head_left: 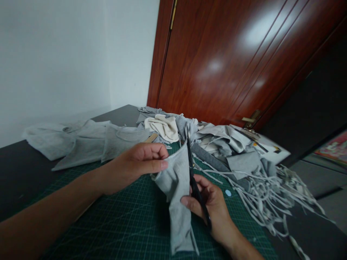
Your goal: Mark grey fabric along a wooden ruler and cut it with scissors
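A piece of grey fabric (179, 195) hangs above a green cutting mat (121, 216), its lower end near the mat. My left hand (138, 164) pinches the fabric's upper left edge between thumb and fingers. In my right hand (207, 202) are black-handled scissors (193, 177), their blades pointing up and away along the fabric's right edge. My right thumb lies against the fabric. How far apart the blades are is hard to tell.
Grey cloth pieces (89, 144) lie at the left. A cream cloth (162, 127) and crumpled grey fabric (217, 139) are heaped behind the mat. Thin fabric strips (262, 196) tangle at the right. A small light-blue disc (228, 193) is on the mat's right side.
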Demonstrator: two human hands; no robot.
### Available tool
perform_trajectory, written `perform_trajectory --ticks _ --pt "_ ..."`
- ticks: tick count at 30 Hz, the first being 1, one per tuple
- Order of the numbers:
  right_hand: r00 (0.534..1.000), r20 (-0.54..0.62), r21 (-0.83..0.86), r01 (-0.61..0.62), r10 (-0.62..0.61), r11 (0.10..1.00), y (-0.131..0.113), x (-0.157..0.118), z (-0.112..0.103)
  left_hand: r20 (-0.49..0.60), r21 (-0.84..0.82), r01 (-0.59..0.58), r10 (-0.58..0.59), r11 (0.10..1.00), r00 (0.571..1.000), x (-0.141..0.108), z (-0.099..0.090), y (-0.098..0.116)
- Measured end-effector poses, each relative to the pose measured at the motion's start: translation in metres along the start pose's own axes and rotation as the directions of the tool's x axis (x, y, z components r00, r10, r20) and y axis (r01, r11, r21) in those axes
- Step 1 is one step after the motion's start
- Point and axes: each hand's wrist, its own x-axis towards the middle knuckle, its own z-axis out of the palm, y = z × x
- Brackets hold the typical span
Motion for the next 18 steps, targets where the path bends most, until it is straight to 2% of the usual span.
perform_trajectory --ticks 3,6,12,14,18 --pt "0.998 -0.056 -0.035 0.028 -0.03 0.999 -0.002 -0.001 -0.001 -0.14 -0.102 -0.016 0.001 0.995 0.99 0.002 0.003 -0.006" --pt "0.996 -0.085 -0.032 0.038 -0.041 0.999 -0.003 -0.001 0.0 -0.201 -0.151 -0.025 -0.006 0.988 0.98 0.005 0.009 -0.013" --pt "0.999 0.022 0.032 -0.037 0.037 0.999 -0.002 -0.004 -0.007 -0.315 -0.142 -0.05 0.003 0.989 0.949 0.006 0.01 -0.01" --pt "0.997 0.05 0.02 -0.053 0.052 0.998 -0.003 -0.006 -0.011 -0.333 -0.126 -0.063 0.017 0.99 0.943 0.004 0.006 -0.004" --pt "0.995 0.074 0.027 -0.073 0.071 0.997 -0.004 -0.008 -0.015 -0.29 -0.058 -0.02 0.002 0.998 0.957 0.001 0.002 0.005"
